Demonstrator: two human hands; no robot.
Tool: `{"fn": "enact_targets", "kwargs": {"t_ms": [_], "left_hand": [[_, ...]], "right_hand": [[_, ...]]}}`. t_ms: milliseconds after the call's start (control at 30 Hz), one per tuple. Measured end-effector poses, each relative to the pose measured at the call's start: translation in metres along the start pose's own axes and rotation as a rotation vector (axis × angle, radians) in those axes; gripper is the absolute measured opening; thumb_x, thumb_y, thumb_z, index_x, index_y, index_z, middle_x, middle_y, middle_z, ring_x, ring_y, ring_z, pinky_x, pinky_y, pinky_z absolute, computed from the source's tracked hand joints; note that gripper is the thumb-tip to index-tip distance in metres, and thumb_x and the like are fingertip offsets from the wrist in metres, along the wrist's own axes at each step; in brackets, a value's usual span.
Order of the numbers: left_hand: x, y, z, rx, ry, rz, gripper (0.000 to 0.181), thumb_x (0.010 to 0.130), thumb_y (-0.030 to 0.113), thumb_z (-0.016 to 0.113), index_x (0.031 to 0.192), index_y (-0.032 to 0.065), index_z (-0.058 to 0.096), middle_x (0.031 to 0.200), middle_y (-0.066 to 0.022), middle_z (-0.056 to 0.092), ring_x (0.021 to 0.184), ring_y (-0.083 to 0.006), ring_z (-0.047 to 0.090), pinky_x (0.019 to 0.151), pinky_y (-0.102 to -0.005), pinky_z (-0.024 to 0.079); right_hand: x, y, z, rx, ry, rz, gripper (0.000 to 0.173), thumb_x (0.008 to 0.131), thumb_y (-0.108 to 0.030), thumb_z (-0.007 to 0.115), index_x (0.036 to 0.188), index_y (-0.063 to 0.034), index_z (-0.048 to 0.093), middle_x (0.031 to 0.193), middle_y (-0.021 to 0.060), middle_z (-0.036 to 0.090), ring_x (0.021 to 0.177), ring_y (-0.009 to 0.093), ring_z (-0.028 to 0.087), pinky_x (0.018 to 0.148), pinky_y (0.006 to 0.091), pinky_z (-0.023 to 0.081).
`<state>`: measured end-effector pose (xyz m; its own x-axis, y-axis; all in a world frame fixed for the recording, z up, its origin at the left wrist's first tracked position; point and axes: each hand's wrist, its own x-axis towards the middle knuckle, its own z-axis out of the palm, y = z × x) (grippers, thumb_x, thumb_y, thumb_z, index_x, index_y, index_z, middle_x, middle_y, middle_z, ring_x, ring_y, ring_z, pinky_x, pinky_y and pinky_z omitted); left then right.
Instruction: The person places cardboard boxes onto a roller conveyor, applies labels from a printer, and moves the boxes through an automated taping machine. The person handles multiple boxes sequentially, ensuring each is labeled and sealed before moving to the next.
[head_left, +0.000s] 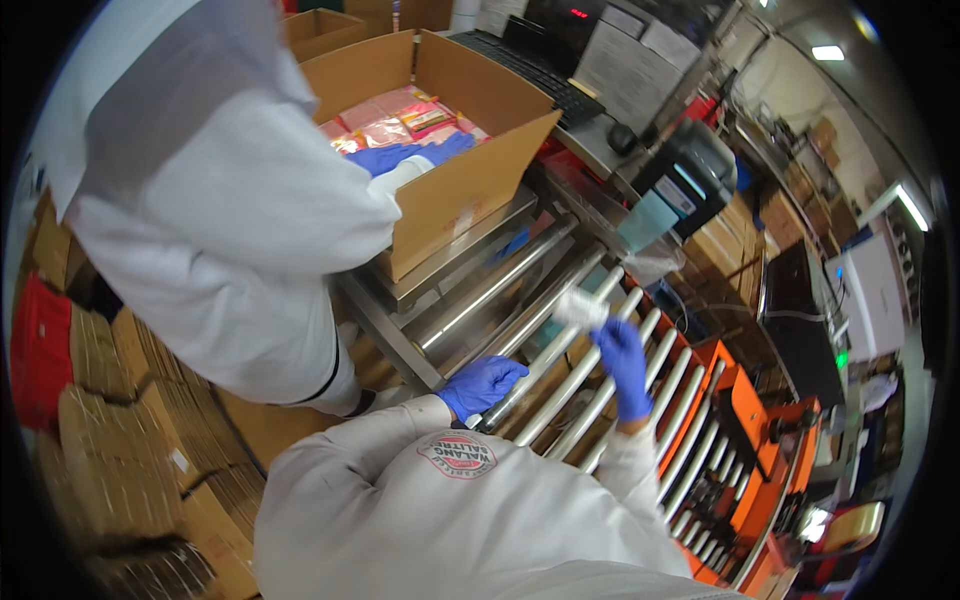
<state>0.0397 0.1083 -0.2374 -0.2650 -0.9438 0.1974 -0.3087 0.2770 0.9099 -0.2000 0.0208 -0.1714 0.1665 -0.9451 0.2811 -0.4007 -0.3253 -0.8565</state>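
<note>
My right hand (624, 367), in a blue glove, is raised over the conveyor rollers (574, 386). Its fingertips pinch a small white piece (581, 309), blurred, that looks like a label. Lower and to the left is my gloved left hand (484, 386), fingers curled, close to the near ends of the rollers; its palm side is hidden. Beyond it, an open cardboard box (469, 202) stands on a metal platform (480, 251). Pink and clear plastic packs (397, 124) lie inside. A co-worker's blue-gloved hands (412, 154) reach in onto the packs.
The co-worker in white (225, 187) stands close on the left. Flattened cartons (120, 442) are stacked behind. A keyboard (517, 75), a mouse (622, 138) and a dark label printer (686, 180) sit beyond the box. An orange machine frame (750, 427) borders the rollers at right.
</note>
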Motion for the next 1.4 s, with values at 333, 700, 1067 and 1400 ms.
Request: {"fn": "enact_targets", "kwargs": {"t_ms": [333,700,1067,1400], "left_hand": [[0.000,-0.004,0.001,-0.007,-0.055,-0.059,0.029,0.093,0.026,0.051,0.105,0.0041,0.065,0.100,-0.0178,0.064,0.093,-0.0308,0.062,0.084,-0.0354,0.048],[-0.008,-0.006,0.001,-0.097,0.188,0.108,0.022,0.093,0.016,0.051,0.105,0.0059,0.066,0.098,-0.0100,0.067,0.092,-0.0211,0.064,0.083,-0.0308,0.049],[-0.013,-0.012,0.003,0.073,0.058,0.055,0.021,0.092,0.018,0.054,0.105,0.0068,0.066,0.099,-0.0109,0.066,0.092,-0.0216,0.064,0.083,-0.0309,0.049],[-0.011,-0.009,0.008,0.157,-0.010,0.056,0.021,0.092,0.018,0.053,0.101,0.0054,0.067,0.097,-0.0118,0.067,0.091,-0.0229,0.064,0.083,-0.0327,0.049]], "right_hand": [[-0.157,0.055,-0.055,0.289,0.243,0.349,0.013,0.085,-0.014,0.069,0.089,-0.0058,0.059,0.078,0.0060,0.067,0.070,0.010,0.061,0.059,0.0221,0.044],[-0.172,0.027,-0.022,0.394,0.025,0.232,0.014,0.087,-0.010,0.066,0.095,-0.0025,0.057,0.082,0.0035,0.062,0.075,0.016,0.063,0.070,0.0277,0.050],[-0.218,0.029,-0.058,0.453,0.224,0.232,0.015,0.087,-0.006,0.064,0.100,-0.0045,0.058,0.084,0.0032,0.061,0.076,0.017,0.064,0.072,0.0308,0.053],[-0.268,0.043,-0.076,0.495,0.390,0.297,0.014,0.087,-0.004,0.063,0.099,-0.0028,0.058,0.094,0.0079,0.065,0.080,0.017,0.064,0.074,0.0294,0.052]]}}
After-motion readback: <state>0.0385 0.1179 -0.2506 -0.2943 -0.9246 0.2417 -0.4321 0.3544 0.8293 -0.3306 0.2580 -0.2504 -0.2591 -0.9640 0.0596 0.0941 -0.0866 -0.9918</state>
